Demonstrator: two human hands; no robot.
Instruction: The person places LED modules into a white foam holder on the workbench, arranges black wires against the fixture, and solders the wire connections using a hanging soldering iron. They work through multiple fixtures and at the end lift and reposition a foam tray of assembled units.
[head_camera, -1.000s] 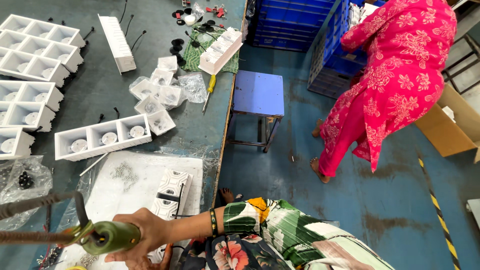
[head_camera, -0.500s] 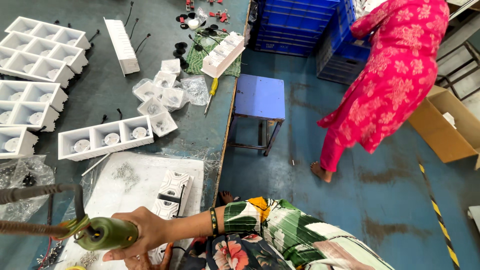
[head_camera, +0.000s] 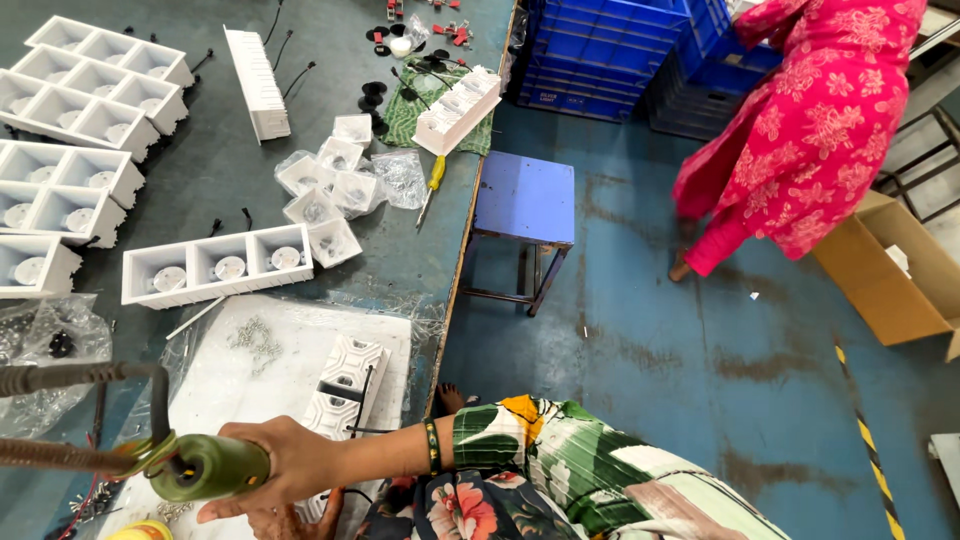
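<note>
Grey work table fills the left; blue-painted concrete floor the right. On the table near edge lies a white foam sheet, a white ribbed rectangular fixture on it. Just beyond, a white three-cell plastic housing; more white multi-cell housings far left. A yellow-handled screwdriver lies by the table's right edge. Right of the table stands a blue square stool; stacked blue plastic crates far behind it. An open brown cardboard box sits far right.
</note>
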